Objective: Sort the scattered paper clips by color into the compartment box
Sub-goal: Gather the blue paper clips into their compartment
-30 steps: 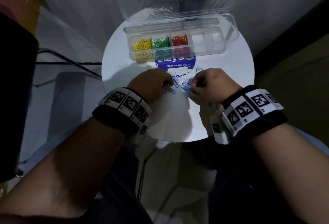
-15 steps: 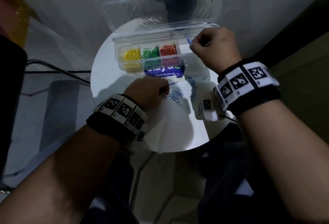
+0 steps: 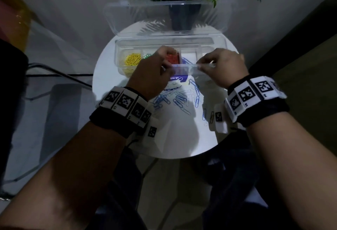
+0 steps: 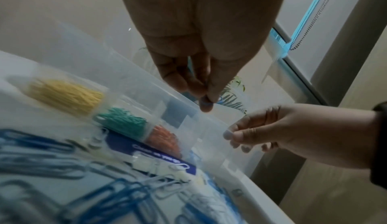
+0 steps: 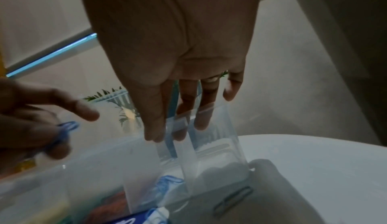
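Observation:
The clear compartment box (image 3: 125, 46) stands open at the back of the round white table (image 3: 182, 138). From the left its compartments hold yellow clips (image 3: 133, 60), green clips (image 3: 146, 56), red clips (image 3: 172, 58) and a few blue clips (image 3: 185, 60). My left hand (image 3: 166, 66) hovers over the red and blue compartments and pinches a blue paper clip (image 5: 69, 126). My right hand (image 3: 204, 65) pinches the box's front wall, thumb outside and fingers inside (image 5: 201, 123) an empty compartment. Several loose blue clips (image 3: 180, 98) lie on the table below both hands.
The box's lid (image 3: 164, 16) stands open behind it, with a potted plant (image 3: 184, 16) beyond. A blue printed card (image 3: 177, 78) lies under the box's front. A few pale clips (image 4: 167, 192) and a dark one (image 5: 234, 199) lie near the box. The table's edge curves close on the right.
My left hand has risen from the clip pile to the box with a blue clip. My right hand has dropped from above the box onto its front wall.

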Demonstrator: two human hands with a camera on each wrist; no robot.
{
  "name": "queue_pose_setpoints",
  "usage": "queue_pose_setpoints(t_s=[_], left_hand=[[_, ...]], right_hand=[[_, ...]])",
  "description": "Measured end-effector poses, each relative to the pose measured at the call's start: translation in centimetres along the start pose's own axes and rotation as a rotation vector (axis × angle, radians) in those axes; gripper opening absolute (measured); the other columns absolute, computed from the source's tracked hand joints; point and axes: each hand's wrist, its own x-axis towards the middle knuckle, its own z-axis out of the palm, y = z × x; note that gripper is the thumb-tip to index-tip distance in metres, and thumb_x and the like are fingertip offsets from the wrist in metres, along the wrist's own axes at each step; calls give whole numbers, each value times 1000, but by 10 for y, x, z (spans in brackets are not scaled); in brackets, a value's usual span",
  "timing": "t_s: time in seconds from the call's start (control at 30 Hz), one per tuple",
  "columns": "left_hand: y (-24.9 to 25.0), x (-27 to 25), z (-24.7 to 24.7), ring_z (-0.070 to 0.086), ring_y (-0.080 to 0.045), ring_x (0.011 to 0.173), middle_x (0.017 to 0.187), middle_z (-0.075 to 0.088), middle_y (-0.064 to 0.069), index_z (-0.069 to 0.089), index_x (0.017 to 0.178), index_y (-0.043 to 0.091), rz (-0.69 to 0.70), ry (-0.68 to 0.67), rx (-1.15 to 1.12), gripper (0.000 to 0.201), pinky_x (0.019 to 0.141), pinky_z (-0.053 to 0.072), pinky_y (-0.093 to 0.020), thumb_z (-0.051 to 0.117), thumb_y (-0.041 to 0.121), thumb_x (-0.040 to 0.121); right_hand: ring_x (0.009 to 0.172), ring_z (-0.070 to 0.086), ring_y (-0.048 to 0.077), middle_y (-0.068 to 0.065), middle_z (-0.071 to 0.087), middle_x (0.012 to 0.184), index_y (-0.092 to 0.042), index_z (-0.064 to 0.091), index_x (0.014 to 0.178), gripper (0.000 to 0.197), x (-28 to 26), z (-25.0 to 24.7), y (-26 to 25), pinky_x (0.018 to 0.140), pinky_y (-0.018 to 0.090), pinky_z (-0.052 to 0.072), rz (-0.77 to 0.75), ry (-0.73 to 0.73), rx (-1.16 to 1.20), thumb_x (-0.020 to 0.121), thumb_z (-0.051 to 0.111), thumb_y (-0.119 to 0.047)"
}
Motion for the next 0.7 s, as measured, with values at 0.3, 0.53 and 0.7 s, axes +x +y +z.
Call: queue_pose_setpoints(t_s=[0.3, 0.53, 0.7], left_hand=[[13, 16, 17, 49, -7, 63, 74, 61, 3, 67, 98, 11, 2, 164, -52, 18, 69, 44, -19, 59, 10, 83], [12, 14, 14, 59, -13, 83, 104, 64, -4, 67, 105, 13, 75, 143, 12, 25, 81, 49, -19, 54, 8, 85], [0, 5, 1, 49, -11, 75, 92, 57, 1, 68, 91, 12, 24, 0, 170, 14, 65, 33, -8, 58, 9, 83]], right_hand=[[98, 60, 18, -6, 67, 101, -31, 71, 95, 15, -18, 9, -12, 96, 38, 31, -36, -26, 17, 84, 62, -38], [112, 53, 26, 3, 62, 114, -27, 67, 108, 22, -14, 12, -8, 96, 38, 33, -86, 79, -69, 88, 58, -32], [91, 59, 21, 6, 63, 100, -17, 69, 92, 13, -17, -7, -2, 85, 30, 45, -50, 136, 97, 83, 62, -23]])
